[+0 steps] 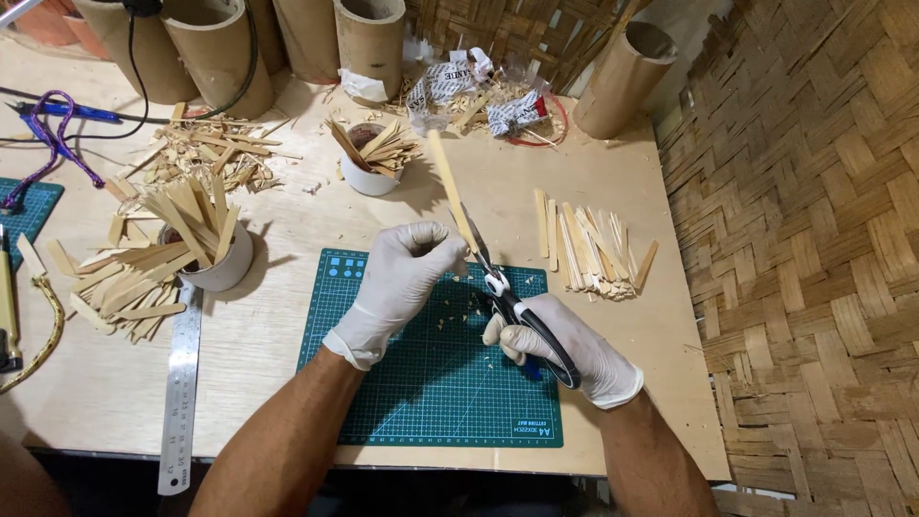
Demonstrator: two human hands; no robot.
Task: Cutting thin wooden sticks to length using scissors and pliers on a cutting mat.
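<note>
Both my hands wear white gloves over a green cutting mat. My left hand pinches the near end of a long thin bamboo strip that points away from me. My right hand grips black-handled scissors, whose blades meet the strip close to my left fingers. Small bamboo chips lie scattered on the mat beneath the hands.
A pile of cut bamboo sticks lies right of the mat. Two white cups hold bamboo pieces, with loose slats at left. A steel ruler lies left of the mat. Bamboo tubes stand at the back.
</note>
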